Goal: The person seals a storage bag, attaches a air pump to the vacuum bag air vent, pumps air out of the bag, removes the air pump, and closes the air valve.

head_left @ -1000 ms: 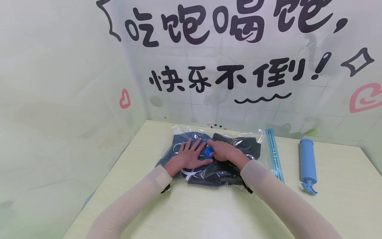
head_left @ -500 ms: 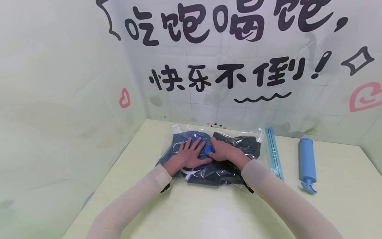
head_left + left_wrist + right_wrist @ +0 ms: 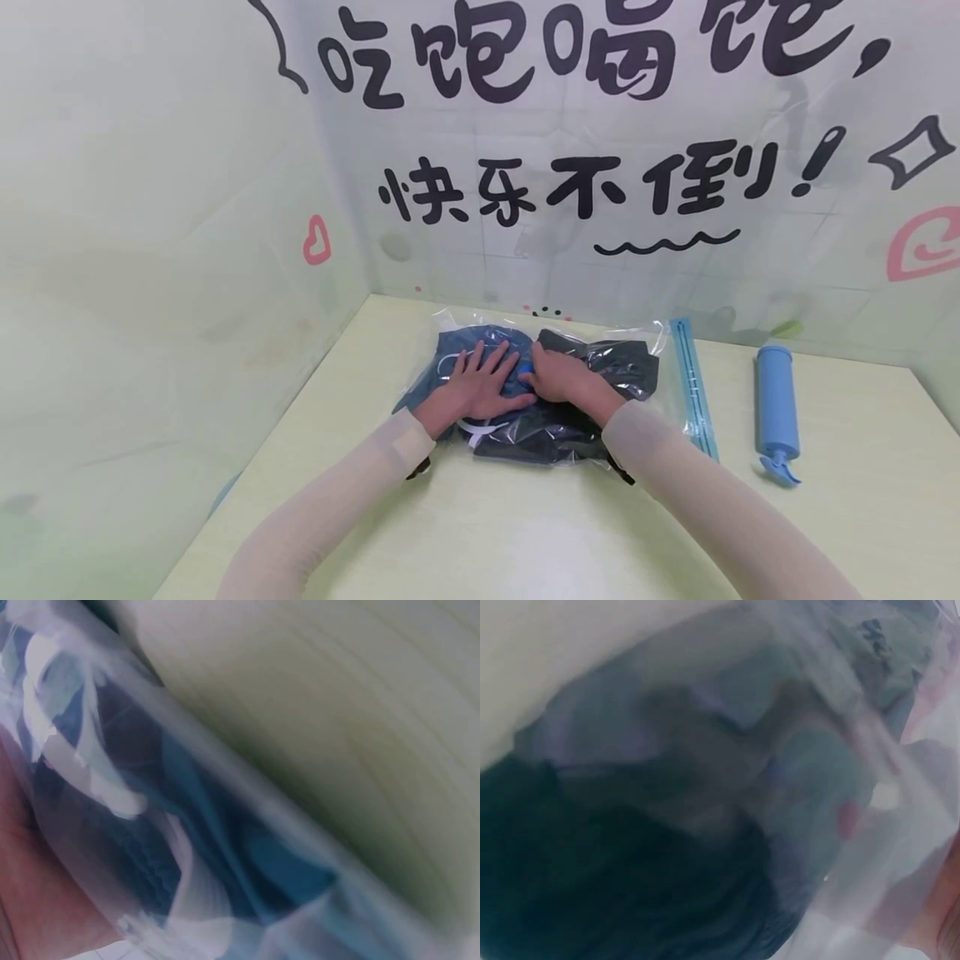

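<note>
1. Bag: one clear bag (image 3: 670,398), flat toward 12 o'clock on the table (image 3: 525,533), zip strip (image 3: 694,383) along its 3 o'clock end.
2. Left hand (image 3: 483,392): fingers spread wide, laid flat on the film at 9 o'clock of the blue cap (image 3: 526,372); grips nothing.
3. Right hand (image 3: 561,377): at the cap's 3 o'clock, fingers curled in, thumb and forefinger about the cap and hiding part of it.
4. Risk, cap: could seat crooked or stay loose, I judge, if turned or pressed from one side while the soft cloth beneath gives way. Its seating is hidden.
5. Risk, seal: air might creep back if the zip strip is parted anywhere; cannot tell from here.
6. Risk, film: pressure from the left hand may drag or crease it round the cap and shift the bag.
7. Count: two hands, one bag, one cap, one zip strip, one blue pump (image 3: 777,400) at the bag's 3 o'clock, handle toward 6.
8. Contents: blue cloth (image 3: 480,337) toward 10 o'clock, dark cloth (image 3: 630,363) toward 2, white straps (image 3: 478,430) near 8. Folds overlap; pieces uncountable. Both wrist views blurred.
</note>
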A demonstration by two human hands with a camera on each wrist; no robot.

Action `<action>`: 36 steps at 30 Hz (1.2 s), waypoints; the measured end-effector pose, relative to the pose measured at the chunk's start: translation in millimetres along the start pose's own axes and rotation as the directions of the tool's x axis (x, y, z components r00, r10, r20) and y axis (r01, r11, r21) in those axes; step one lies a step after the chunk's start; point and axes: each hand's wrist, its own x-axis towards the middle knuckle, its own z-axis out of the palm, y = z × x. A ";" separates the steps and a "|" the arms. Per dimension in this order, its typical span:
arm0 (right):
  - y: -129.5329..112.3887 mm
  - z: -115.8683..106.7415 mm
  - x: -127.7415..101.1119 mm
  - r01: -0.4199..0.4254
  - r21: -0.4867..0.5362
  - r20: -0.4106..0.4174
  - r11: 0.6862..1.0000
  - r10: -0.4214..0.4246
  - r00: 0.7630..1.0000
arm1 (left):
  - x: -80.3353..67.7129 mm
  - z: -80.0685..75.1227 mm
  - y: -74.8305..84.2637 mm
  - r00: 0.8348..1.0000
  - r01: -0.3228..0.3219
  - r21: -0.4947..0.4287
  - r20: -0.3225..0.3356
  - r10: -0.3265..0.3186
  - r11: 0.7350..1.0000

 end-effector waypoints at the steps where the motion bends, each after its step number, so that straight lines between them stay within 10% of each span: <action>1: -0.1 0.3 0.0 0.001 -0.002 0.005 1.000 -0.001 1.000 | 0.5 0.7 -0.1 1.000 0.000 -0.001 -0.001 0.000 1.000; 24: 0.8 -0.9 -3.8 0.050 -0.010 0.051 0.999 -0.049 0.997 | 1.8 6.0 -0.9 1.000 0.001 -0.001 -0.013 -0.001 1.000; 36: -1.4 -0.8 -2.5 -0.090 0.053 0.078 0.995 0.086 0.993 | 2.4 3.8 -1.9 1.000 -0.005 -0.009 -0.004 0.005 1.000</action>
